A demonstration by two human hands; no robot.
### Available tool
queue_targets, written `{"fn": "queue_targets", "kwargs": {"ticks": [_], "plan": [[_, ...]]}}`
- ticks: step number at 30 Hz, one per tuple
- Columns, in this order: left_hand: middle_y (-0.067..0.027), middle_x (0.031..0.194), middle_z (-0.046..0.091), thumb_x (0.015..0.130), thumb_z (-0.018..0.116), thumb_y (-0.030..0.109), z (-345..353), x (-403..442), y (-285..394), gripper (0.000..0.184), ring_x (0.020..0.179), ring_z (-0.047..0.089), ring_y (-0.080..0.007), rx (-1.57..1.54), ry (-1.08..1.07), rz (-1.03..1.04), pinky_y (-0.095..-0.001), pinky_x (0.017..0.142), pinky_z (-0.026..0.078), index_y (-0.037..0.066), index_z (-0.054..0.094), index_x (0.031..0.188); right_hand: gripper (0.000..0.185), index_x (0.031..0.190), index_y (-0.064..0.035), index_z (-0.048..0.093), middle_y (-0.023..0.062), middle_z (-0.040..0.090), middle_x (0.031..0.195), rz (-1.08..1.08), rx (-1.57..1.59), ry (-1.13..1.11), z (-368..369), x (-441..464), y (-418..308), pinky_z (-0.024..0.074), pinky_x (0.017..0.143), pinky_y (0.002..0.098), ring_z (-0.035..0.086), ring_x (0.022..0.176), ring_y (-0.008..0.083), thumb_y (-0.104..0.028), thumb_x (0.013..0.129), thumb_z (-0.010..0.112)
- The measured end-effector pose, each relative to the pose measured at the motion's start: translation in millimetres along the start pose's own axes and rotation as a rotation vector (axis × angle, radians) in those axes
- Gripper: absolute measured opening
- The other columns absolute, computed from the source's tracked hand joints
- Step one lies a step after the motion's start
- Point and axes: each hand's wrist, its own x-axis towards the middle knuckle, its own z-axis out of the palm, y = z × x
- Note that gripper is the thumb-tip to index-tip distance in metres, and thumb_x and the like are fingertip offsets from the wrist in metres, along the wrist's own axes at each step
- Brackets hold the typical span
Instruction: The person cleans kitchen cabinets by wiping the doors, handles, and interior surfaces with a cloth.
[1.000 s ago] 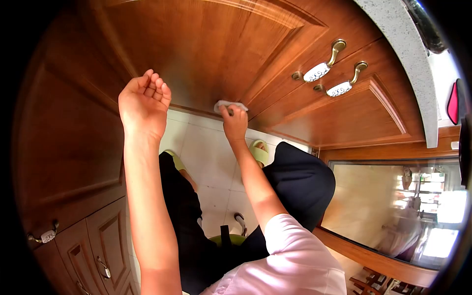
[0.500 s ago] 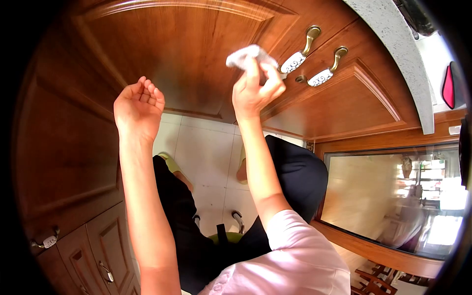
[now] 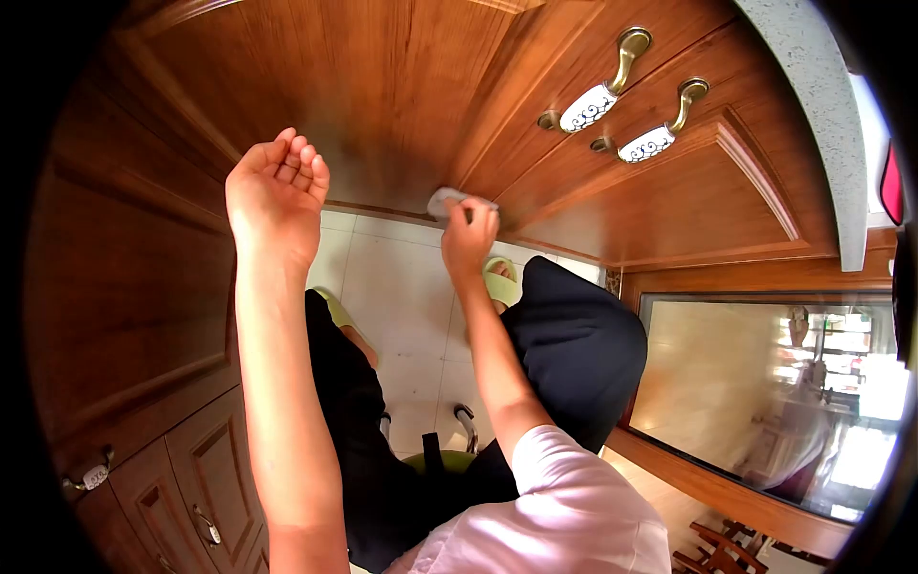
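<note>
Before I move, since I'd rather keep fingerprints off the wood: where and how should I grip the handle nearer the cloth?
I'd take the handle by its white patterned middle, coming from the front and curling fingers behind it. That smooth bar appears to stand out from the cabinet door between brass ends, probably leaving finger room.

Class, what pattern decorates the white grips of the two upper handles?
Dark curling scrollwork on the grips, best seen in the head view.

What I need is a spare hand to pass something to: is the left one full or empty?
Empty: the left hand is palm up, fingers loosely curled, and nothing shows in it.
</note>
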Motion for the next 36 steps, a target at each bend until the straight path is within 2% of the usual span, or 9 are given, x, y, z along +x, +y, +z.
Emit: {"fn": "queue_targets", "kwargs": {"ticks": [7,11,14,20,24,27,32,34,36], "plan": [[-0.0187,0.136,0.053,0.097,0.055,0.018,17.8,-15.2,-19.6,0.05,0.126,0.053,-0.0262,0.546,-0.121,0.297,-0.0391,0.108,0.045,-0.008,0.048,0.14,0.032,0.095,-0.0123,0.07,0.0091,0.053,0.102,-0.13,0.048,0.578,-79.8,156.6,-35.8,0.0419,0.082,0.0427,0.051,0.096,0.0295,0.009,0.075,0.057],[-0.0228,0.154,0.036,0.099,0.053,0.026,24.1,-18.2,-23.4,0.062,0.138,0.043,-0.0337,0.493,-0.144,0.214,-0.0433,0.114,0.038,-0.006,0.036,0.149,0.032,0.095,-0.0151,0.071,0.0082,0.054,0.1,-0.105,0.046,0.488,-33.9,98.5,-17.2,0.0415,0.081,0.0432,0.052,0.093,0.0293,0.006,0.075,0.058],[-0.0254,0.159,0.026,0.1,0.052,0.03,26.6,-17.4,-25.1,0.066,0.14,0.041,-0.0378,0.443,-0.185,0.231,-0.0466,0.115,0.035,-0.005,0.031,0.152,0.032,0.098,-0.0199,0.072,0.0031,0.057,0.1,-0.107,-0.066,0.127,9.7,13.9,-0.1,0.0432,0.079,0.0412,0.055,0.092,0.0265,0.0,0.074,0.067],[-0.0271,0.161,0.021,0.101,0.05,0.032,25.3,-19.5,-20.7,0.07,0.139,0.042,-0.0398,0.402,-0.239,0.238,-0.0477,0.115,0.035,-0.008,0.026,0.153,0.032,0.103,-0.0149,0.072,0.0054,0.058,0.103,0.045,0.045,-0.347,30.1,-64.1,20.9,0.0456,0.083,0.0399,0.055,0.099,0.0274,0.004,0.078,0.064],[-0.0285,0.16,0.021,0.1,0.05,0.037,25.3,-17.2,-15.4,0.076,0.139,0.041,-0.0395,0.412,-0.227,0.202,-0.0475,0.114,0.035,-0.011,0.023,0.153,0.038,0.104,-0.0133,0.074,0.0093,0.056,0.103,0.081,0.177,0.122,-2.6,16.8,-35.2,0.046,0.08,0.0381,0.053,0.094,0.0295,0.01,0.075,0.066],[-0.0287,0.16,0.022,0.1,0.05,0.038,17.6,-11.1,-12.1,0.078,0.139,0.042,-0.0386,0.41,-0.239,0.162,-0.0466,0.114,0.035,-0.012,0.022,0.152,0.023,0.101,-0.0124,0.074,0.0068,0.055,0.1,-0.094,0.181,0.629,-53.8,131.5,-81.8,0.0415,0.077,0.0362,0.051,0.092,0.0251,0.003,0.085,0.069],[-0.0235,0.155,0.036,0.102,0.045,0.031,11.3,-8.1,2.3,0.063,0.137,0.044,-0.0376,0.361,-0.199,0.172,-0.0467,0.113,0.038,-0.01,0.032,0.149,0.03,0.113,-0.0091,0.072,0.0087,0.051,0.101,-0.347,0.103,0.617,-36.1,182.5,-78.7,0.0406,0.074,0.0346,0.048,0.088,0.0233,0.004,0.087,0.064],[-0.0221,0.152,0.041,0.102,0.043,0.028,7.4,-7.3,11.0,0.058,0.135,0.046,-0.0376,0.319,-0.149,0.187,-0.0468,0.112,0.04,-0.01,0.036,0.146,0.024,0.108,-0.0082,0.071,0.0091,0.057,0.095,-0.228,0.547,0.453,-6.7,149.3,-74.0,0.0421,0.063,0.0348,0.054,0.075,0.0247,0.0,0.085,0.072],[-0.0222,0.15,0.044,0.102,0.043,0.027,-1.1,-4.2,17.2,0.056,0.133,0.049,-0.0368,0.304,-0.121,0.21,-0.0459,0.11,0.042,-0.01,0.039,0.145,0.028,0.099,-0.0185,0.074,0.0002,0.058,0.096,-0.508,0.215,0.273,14.5,103.2,-48.6,0.0464,0.061,0.0368,0.059,0.078,0.0232,-0.005,0.075,0.08]]}}
